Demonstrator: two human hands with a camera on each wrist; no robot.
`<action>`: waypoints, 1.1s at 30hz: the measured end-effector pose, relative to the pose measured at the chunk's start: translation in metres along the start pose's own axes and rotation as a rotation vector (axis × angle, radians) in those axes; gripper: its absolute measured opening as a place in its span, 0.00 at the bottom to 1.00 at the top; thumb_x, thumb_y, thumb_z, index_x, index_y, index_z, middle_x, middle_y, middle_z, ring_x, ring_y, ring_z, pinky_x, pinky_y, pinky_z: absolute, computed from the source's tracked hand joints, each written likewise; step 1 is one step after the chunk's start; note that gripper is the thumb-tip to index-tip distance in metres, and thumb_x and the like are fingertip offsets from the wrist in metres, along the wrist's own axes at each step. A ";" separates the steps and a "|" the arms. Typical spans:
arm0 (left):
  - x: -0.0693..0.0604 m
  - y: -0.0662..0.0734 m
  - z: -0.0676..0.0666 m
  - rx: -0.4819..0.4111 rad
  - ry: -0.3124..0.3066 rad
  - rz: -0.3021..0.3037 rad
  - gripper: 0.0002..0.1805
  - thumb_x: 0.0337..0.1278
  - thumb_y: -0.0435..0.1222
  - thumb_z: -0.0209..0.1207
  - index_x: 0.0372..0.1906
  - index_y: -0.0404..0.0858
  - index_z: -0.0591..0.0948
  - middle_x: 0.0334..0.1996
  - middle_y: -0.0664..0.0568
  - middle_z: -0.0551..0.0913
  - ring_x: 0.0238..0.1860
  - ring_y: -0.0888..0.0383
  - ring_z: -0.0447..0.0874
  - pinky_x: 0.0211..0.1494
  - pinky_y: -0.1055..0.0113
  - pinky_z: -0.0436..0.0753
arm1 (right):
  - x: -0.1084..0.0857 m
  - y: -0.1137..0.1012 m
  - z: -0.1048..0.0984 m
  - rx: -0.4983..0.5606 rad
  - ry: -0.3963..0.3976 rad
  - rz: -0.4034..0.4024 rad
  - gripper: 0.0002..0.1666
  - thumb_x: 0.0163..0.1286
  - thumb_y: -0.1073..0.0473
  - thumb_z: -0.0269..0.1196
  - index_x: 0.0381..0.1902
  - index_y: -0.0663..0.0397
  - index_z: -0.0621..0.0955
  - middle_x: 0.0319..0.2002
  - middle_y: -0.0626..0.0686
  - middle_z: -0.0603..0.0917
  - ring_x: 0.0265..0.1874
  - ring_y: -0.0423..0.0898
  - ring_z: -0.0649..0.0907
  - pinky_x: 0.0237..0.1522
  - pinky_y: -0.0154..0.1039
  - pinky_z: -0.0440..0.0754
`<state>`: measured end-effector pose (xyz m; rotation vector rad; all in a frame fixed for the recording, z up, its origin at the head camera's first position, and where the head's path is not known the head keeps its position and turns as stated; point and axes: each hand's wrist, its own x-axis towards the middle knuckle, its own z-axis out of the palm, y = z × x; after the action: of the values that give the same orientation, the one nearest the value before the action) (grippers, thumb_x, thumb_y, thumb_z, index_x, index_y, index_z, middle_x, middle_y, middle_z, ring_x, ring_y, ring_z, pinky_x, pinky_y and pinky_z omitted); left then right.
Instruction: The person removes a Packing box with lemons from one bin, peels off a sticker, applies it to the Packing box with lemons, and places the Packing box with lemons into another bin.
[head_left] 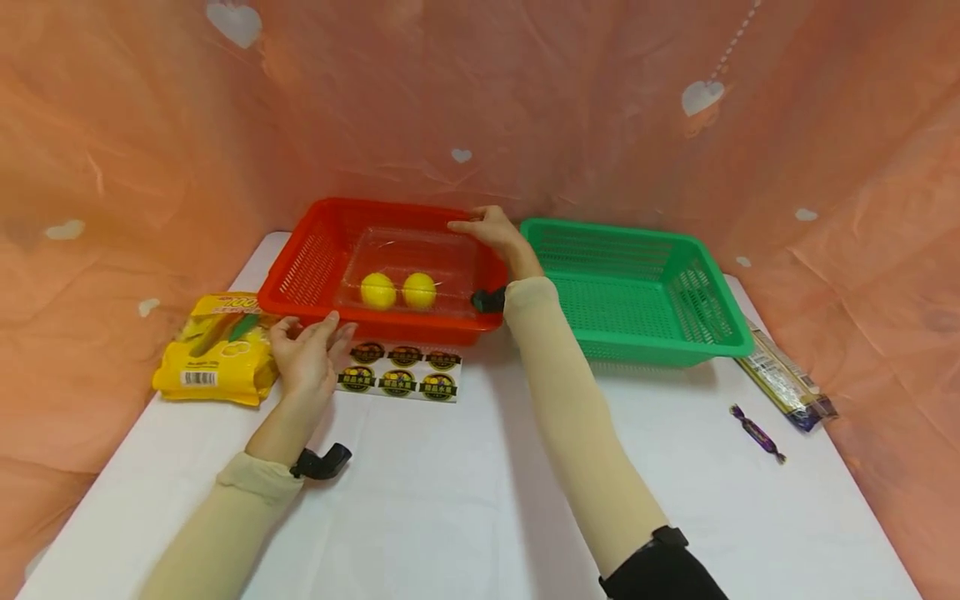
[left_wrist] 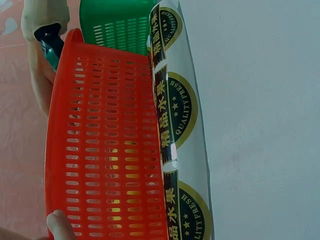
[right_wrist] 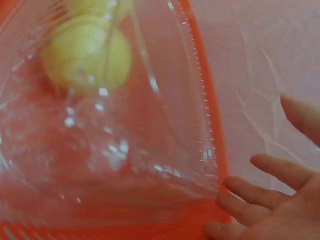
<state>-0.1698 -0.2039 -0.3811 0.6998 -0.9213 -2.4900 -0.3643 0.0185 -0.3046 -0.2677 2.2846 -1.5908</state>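
A red plastic basket (head_left: 300, 287) holds a clear plastic box (head_left: 450, 267) with two yellow balls (head_left: 399, 292) inside. My left hand (head_left: 307, 358) is at the basket's front left corner, its fingers spread against the rim; one fingertip (left_wrist: 59, 225) touches the rim in the left wrist view. At the back right corner, my right hand (head_left: 497, 233) touches the rim. Its fingers look spread and nearly straight in the right wrist view. A sheet of round fruit labels (head_left: 397, 379) lies partly beneath the basket's front side.
A green basket (head_left: 622, 292) stands right of the red one. At left is a yellow snack bag (head_left: 217, 358). A long flat packet (head_left: 787, 379) and a purple wrapped candy (head_left: 757, 433) lie on the white table (head_left: 420, 500). An orange curtain (head_left: 570, 108) hangs behind.
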 end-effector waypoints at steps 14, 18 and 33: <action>0.000 -0.004 0.004 0.012 -0.024 0.027 0.28 0.58 0.20 0.62 0.49 0.43 0.57 0.35 0.44 0.74 0.24 0.53 0.87 0.34 0.65 0.88 | 0.006 0.016 0.001 -0.088 -0.093 0.077 0.40 0.70 0.55 0.66 0.74 0.63 0.65 0.74 0.57 0.63 0.64 0.52 0.68 0.69 0.48 0.70; 0.000 -0.003 0.004 0.022 -0.030 0.026 0.28 0.59 0.20 0.61 0.49 0.43 0.57 0.34 0.44 0.74 0.24 0.53 0.87 0.34 0.65 0.88 | 0.005 0.016 0.003 -0.114 -0.164 0.102 0.40 0.71 0.56 0.65 0.76 0.56 0.64 0.75 0.54 0.62 0.70 0.53 0.66 0.69 0.52 0.68; 0.001 0.000 0.004 0.034 -0.006 0.023 0.28 0.58 0.21 0.62 0.51 0.44 0.59 0.35 0.45 0.74 0.23 0.54 0.87 0.31 0.65 0.87 | 0.003 0.020 0.014 0.037 -0.259 0.152 0.39 0.70 0.62 0.64 0.76 0.51 0.63 0.72 0.56 0.63 0.56 0.56 0.80 0.53 0.50 0.84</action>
<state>-0.1734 -0.2028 -0.3785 0.6887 -0.9701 -2.4633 -0.3603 0.0121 -0.3283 -0.2669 2.0265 -1.4305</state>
